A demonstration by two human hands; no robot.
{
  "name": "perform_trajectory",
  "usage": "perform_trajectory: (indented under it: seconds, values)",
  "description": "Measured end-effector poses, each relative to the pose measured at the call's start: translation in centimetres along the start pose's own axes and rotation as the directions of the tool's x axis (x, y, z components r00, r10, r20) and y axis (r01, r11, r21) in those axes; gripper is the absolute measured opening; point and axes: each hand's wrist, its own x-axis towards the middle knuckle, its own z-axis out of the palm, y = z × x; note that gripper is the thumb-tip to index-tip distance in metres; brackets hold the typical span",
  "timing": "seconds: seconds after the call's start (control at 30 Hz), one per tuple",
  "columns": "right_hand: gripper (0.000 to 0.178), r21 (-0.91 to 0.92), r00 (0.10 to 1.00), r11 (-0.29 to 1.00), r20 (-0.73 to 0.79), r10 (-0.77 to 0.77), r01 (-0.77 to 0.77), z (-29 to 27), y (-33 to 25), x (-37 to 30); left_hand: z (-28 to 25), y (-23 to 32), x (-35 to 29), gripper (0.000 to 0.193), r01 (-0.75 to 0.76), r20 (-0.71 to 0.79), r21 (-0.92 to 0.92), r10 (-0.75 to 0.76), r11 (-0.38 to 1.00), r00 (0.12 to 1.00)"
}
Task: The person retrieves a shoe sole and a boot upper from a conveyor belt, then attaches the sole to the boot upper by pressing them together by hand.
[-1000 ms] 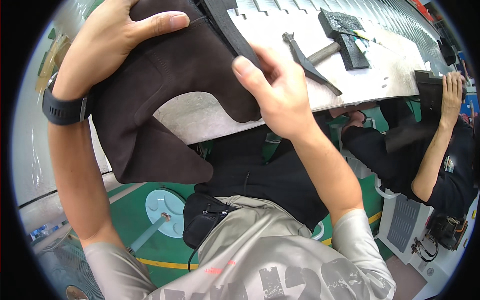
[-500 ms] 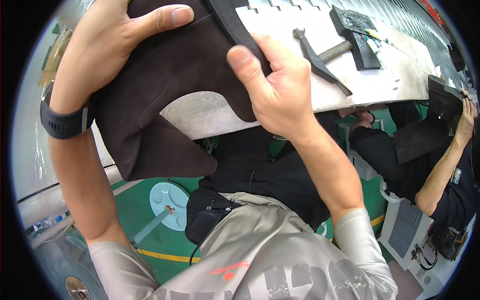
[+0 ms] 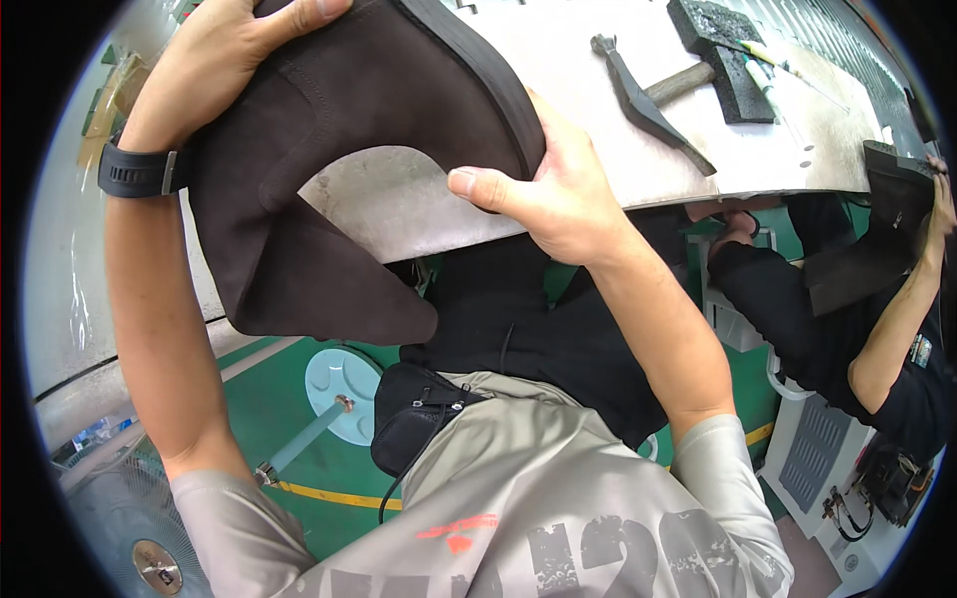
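Observation:
A dark brown tall boot (image 3: 329, 130) with a black sole (image 3: 477, 62) is held up in front of me, its soft shaft folded and hanging toward my lap. At the upper left my left hand (image 3: 214, 65) grips the boot, thumb over the upper; its other fingers are behind the boot. My right hand (image 3: 553, 194) closes on the toe end, with the thumb on the near side and the fingers hidden under the sole. A black watch (image 3: 140, 171) sits on my left wrist.
On the pale worktable (image 3: 638, 194) lie a hammer (image 3: 648, 105), a black block (image 3: 738, 85) and slim pen-like tools (image 3: 766, 88). At the right another person (image 3: 862, 349) handles a similar dark boot (image 3: 892, 204). A fan (image 3: 130, 528) stands lower left, near a light-blue round base (image 3: 344, 394).
The boot has turned in my hands, so more of its side and sole edge shows. My right thumb has slid off the upper toward the toe's edge. My left hand has moved up slightly.

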Motion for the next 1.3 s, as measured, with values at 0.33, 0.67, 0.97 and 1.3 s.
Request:
perform_trajectory:
  seconds: [0.33,0.67,0.97,1.3]
  values:
    - [0.078,-0.262,0.999,0.965,0.039,-0.022,0.031,0.6,-1.0,0.5,-1.1,-1.6,0.0,0.066,0.094,0.042,0.061,-0.096,0.994,0.994]
    - [0.091,0.099,0.996,0.992,-0.020,0.085,-0.083,-0.3,-2.5,2.8,0.4,2.6,-3.0,0.071,-0.151,-0.217,0.297,0.221,0.943,0.951]
    - [0.038,0.374,0.994,0.925,0.104,0.037,-0.073,0.2,-9.1,13.9,0.8,6.3,-4.2,0.082,-0.241,-0.265,0.437,0.380,0.866,0.886]
    - [0.044,0.614,0.909,0.740,-0.417,0.010,0.274,1.8,-5.9,11.2,0.7,5.5,-3.8,0.081,-0.236,-0.279,0.391,0.359,0.889,0.891]
